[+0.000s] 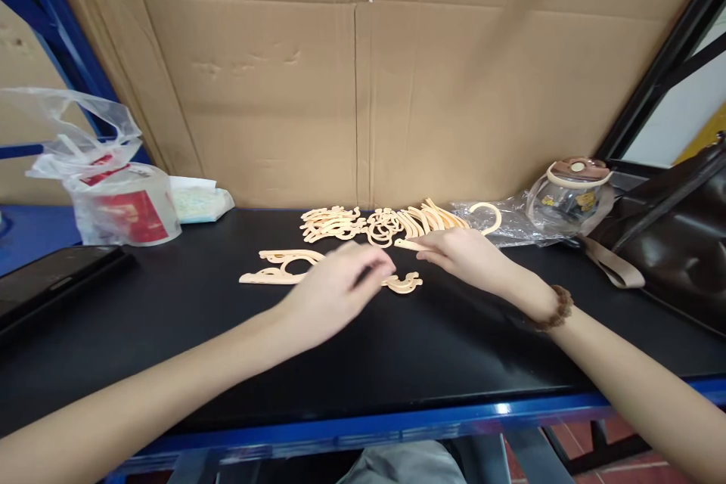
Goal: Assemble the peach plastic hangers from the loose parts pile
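Note:
My right hand [468, 253] pinches a cream plastic hanger arm [411, 245], its end sticking out to the left of the fingers. Slightly blurred, my left hand [326, 295] hovers over the middle of the table with thumb and fingertips drawn together; whatever may be between them I cannot make out. Partly behind it lies a cream folding hanger piece with a round opening [277, 276]. Small curved hook pieces [405, 283] rest just right of the left fingertips. Farther back are piles of small cream parts [332, 225], rings and hooks [384, 225], and stacked hanger arms [428, 219].
On the black table [368, 363], a phone-like black device [51, 283], a bagged tape roll [133, 204] and a white packet [201, 200] stand left. A clear plastic bag [516, 215], a lidded jug [572, 197] and a dark bag [674, 242] are right. Cardboard [255, 91] rises behind.

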`<state>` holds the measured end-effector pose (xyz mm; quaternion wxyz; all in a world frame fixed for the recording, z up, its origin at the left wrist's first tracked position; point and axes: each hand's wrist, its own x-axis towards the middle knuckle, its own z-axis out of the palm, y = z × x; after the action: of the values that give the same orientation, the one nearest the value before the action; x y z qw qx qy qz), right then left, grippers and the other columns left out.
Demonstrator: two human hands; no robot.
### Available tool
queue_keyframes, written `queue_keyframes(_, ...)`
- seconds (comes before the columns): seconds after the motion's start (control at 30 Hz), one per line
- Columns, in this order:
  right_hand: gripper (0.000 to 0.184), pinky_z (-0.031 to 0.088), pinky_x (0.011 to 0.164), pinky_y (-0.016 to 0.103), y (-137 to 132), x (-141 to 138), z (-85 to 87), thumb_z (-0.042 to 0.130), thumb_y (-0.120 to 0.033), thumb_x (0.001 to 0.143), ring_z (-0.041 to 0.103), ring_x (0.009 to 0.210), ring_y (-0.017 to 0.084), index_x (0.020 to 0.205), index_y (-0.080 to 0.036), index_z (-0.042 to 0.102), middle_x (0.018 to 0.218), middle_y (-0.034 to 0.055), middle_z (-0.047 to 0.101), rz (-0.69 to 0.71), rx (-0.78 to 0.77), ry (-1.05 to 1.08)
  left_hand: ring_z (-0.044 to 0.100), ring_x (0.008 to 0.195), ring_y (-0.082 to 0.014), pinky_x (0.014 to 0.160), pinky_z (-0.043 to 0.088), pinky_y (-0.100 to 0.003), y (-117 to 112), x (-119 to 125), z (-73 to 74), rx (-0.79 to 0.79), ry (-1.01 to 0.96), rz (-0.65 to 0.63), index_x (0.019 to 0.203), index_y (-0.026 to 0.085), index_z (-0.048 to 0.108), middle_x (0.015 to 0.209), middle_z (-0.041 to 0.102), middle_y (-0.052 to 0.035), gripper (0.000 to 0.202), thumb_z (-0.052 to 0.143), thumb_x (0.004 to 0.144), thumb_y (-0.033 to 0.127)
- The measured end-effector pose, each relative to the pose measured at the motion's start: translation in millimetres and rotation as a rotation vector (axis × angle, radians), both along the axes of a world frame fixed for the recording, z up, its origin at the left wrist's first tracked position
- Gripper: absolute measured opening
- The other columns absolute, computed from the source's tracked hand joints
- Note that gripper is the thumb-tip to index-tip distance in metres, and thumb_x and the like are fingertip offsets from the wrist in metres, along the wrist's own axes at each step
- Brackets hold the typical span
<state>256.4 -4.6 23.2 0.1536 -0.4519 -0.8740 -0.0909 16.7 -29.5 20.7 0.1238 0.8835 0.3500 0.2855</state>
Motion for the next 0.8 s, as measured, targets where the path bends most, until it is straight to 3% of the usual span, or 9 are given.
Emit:
queue_keyframes(0.13,0.018,0.046,0.07,0.03,3,2,-0.1,0.052,-0.025,0.092,0.066,0.089,0.021,0.1,-0.024,0.068,0.096,0.0024,0.073,-0.025,-0.026,-0.004,0.057,0.1,-0.0221,0.088,0.044,-0.039,14,21,-21.1,0.063,0.239,-0.039,0.106,0.02,0.062,0.107,0.065,-0.0042,0.025,0.047,0.094,0.036)
queue_keyframes(0.3,0.016,0.043,0.064,0.029,2,1,2.0,0.052,-0.023,0.091,0.066,0.079,0.02,0.089,-0.022,0.068,0.085,0.0014,0.072,-0.053,-0.049,-0.037,0.057,0.095,-0.0205,0.085,0.044,-0.035,23,25,-28.5,-0.01,0.189,-0.026,0.097,0.021,0.064,0.095,0.065,-0.0019,0.021,0.053,0.091,0.038)
queue_keyframes(0.53,0.019,0.044,0.066,0.03,0,0,5.1,0.049,-0.025,0.093,0.065,0.083,0.021,0.097,-0.023,0.068,0.09,0.0023,0.072,-0.088,-0.048,-0.029,0.06,0.09,-0.0176,0.079,0.046,-0.031,28,15,-10.3,-0.289,-0.217,0.024,0.107,0.02,0.058,0.099,0.065,-0.0037,0.025,0.052,0.088,0.035)
queue_keyframes(0.6,0.021,0.045,0.069,0.031,0,-1,5.1,0.049,-0.025,0.093,0.065,0.085,0.021,0.1,-0.024,0.068,0.092,0.0028,0.072,-0.067,-0.052,-0.01,0.06,0.088,-0.0171,0.078,0.047,-0.03,31,11,-1.0,-0.382,-0.33,0.036,0.099,0.018,0.059,0.095,0.063,-0.004,0.023,0.049,0.088,0.035)
queue_keyframes(0.7,0.022,0.046,0.074,0.031,-1,-2,4.7,0.049,-0.025,0.093,0.066,0.09,0.021,0.104,-0.023,0.068,0.098,0.0031,0.072,-0.022,-0.067,0.025,0.058,0.079,-0.0149,0.07,0.048,-0.028,34,3,10.9,-0.535,-0.428,0.06,0.09,0.017,0.059,0.089,0.06,-0.0023,0.019,0.049,0.084,0.033)
queue_keyframes(0.8,0.023,0.046,0.077,0.031,-1,-3,3.6,0.049,-0.026,0.094,0.065,0.092,0.021,0.108,-0.023,0.067,0.104,0.0037,0.072,0.011,-0.08,0.055,0.055,0.069,-0.012,0.062,0.045,-0.026,38,-4,13.7,-0.65,-0.473,0.106,0.098,0.018,0.058,0.088,0.058,-0.0009,0.023,0.054,0.077,0.025)
